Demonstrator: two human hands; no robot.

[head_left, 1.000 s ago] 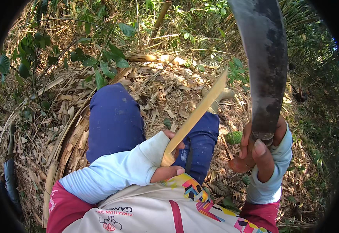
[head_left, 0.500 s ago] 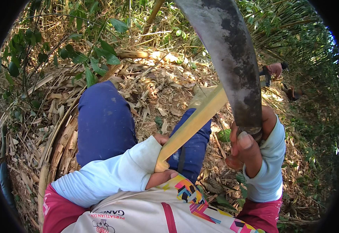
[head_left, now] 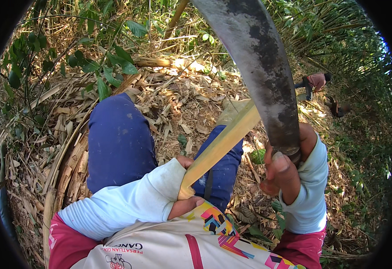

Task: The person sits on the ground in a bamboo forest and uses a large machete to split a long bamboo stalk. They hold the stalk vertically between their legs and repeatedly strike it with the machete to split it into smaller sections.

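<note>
My left hand (head_left: pixel 185 207), its back under a light blue sleeve cuff, is closed round the lower end of a pale yellow shaved wooden stick (head_left: pixel 218 151). The stick slants up and away to the right over my right thigh. In my right hand (head_left: pixel 286 175) is a machete (head_left: pixel 267 67), gripped at the base of its blade. Its broad, curved blade is dark and blotched, rising past the top edge of the view. The blade overlaps the stick's far end; whether they touch I cannot tell. Most of the machete's handle is hidden by my fingers.
My knees in blue trousers (head_left: pixel 122 139) are bent in front of me. Dry leaves and chips (head_left: pixel 178 112) cover the ground. A split log (head_left: pixel 72 168) lies at left, leafy stems (head_left: pixel 111 67) beyond it. Another person (head_left: pixel 316 82) is bent over at the far right.
The machete and my right hand have shifted slightly left. The stick's far end has moved a little left too, and both hands keep their grip.
</note>
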